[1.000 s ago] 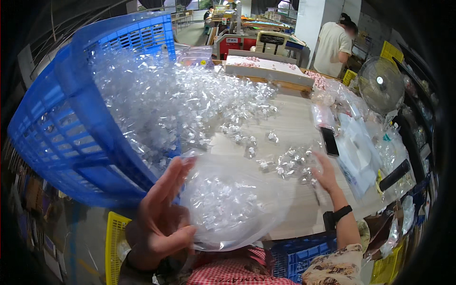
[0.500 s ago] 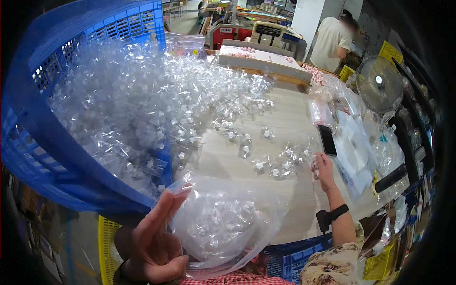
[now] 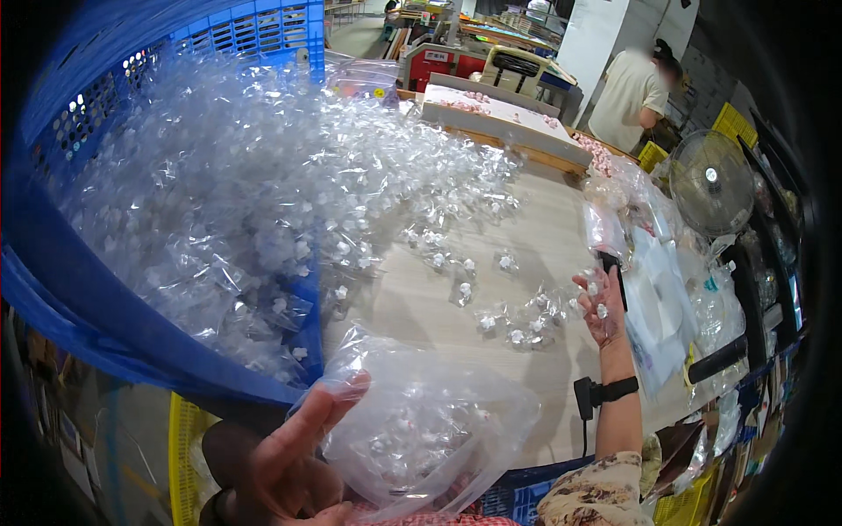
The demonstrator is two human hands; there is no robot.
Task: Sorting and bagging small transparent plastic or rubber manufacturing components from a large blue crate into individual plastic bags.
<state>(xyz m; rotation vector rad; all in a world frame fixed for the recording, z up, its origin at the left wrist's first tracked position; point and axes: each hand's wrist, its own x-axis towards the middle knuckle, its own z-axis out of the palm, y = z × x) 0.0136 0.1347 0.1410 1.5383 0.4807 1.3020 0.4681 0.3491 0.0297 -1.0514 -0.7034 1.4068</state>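
A large clear plastic bag [image 3: 513, 438] lies at the near edge of the table, with many small packets heaped inside. My left hand [image 3: 303, 447] holds its left side, fingers stretched along the film and thumb low by the rim. Farther off at the right, my right hand [image 3: 605, 311] is turned palm up with its fingers partly curled, and a few small clear packets with white pieces rest in it. Beside it on the table lies a loose group of the same packets [image 3: 517, 336]. A dark phone [image 3: 624, 285] is partly hidden behind my right hand.
A big blue crate [image 3: 114, 311] lies tipped at the left, spilling a large pile of clear packets [image 3: 254, 167] onto the table. Plastic sheets [image 3: 653, 289] and a fan [image 3: 711, 175] stand at the right. Beyond a white tray [image 3: 500, 110], another person [image 3: 627, 96] works.
My right hand has moved slightly up and turned from a closed, pinching pose to palm up, showing packets in it. The whole view has shifted a little. My left hand stays at the bag.
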